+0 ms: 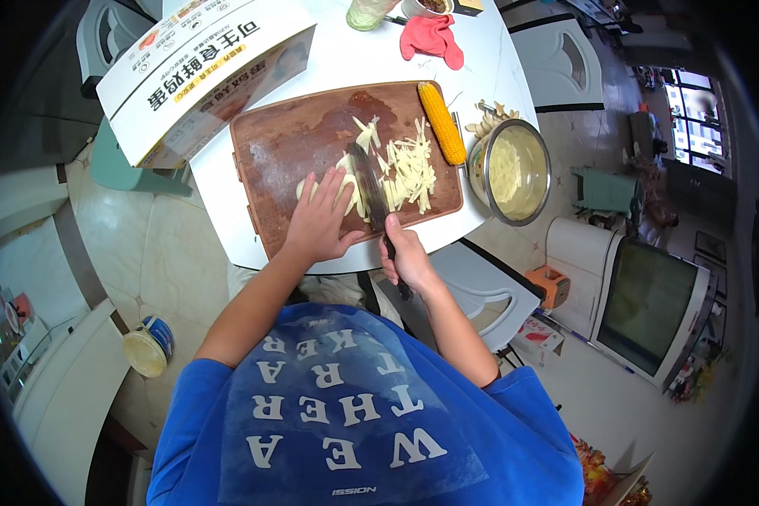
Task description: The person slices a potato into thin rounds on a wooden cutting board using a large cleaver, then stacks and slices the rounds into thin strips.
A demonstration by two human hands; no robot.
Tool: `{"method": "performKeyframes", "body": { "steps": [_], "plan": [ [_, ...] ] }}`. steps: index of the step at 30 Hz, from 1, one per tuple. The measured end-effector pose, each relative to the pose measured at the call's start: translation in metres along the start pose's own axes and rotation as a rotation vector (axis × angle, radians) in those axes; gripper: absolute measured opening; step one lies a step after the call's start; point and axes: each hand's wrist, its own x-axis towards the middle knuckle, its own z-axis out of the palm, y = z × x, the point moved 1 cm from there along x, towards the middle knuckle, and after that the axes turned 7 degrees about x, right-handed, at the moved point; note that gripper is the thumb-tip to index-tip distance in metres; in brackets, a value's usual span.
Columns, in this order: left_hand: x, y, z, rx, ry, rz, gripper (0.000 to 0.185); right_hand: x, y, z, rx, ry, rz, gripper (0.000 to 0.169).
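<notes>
On a brown cutting board (278, 139) lie pale vegetable slices, partly covered by my left hand (319, 218), its fingers spread flat over them. My right hand (408, 256) grips the dark handle of a kitchen knife (368, 183), whose broad blade rests at the right side of those slices. Pale cut strips (411, 167) are heaped right of the blade, with a few more beyond its tip. A yellow corn cob (441, 123) lies along the board's right edge. The underside of my left palm is hidden.
A metal bowl (541, 183) with pale pieces inside stands at the table's right edge, peelings (490, 120) behind it. A large printed carton (196, 82) overlaps the board's left corner area. A red cloth (431, 39) lies at the back, near a green-tinted container (364, 16). Chairs surround the table.
</notes>
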Motion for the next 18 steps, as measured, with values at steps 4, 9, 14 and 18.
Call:
{"method": "performKeyframes", "body": {
  "steps": [4,9,14,18],
  "plan": [
    [0.0,0.0,0.0,0.009,-0.019,-0.007,0.087,0.002,0.009,0.006,0.014,0.016,0.016,0.07],
    [0.0,0.0,0.0,0.014,-0.008,-0.006,0.088,0.007,0.015,0.008,0.015,0.031,-0.003,0.071],
    [0.001,0.002,0.001,0.063,-0.05,-0.003,0.088,0.026,0.016,0.018,0.0,0.018,-0.072,0.072],
    [0.002,-0.001,0.003,0.067,-0.031,0.0,0.085,0.039,-0.002,0.028,-0.015,0.115,-0.1,0.075]
  ]
}}
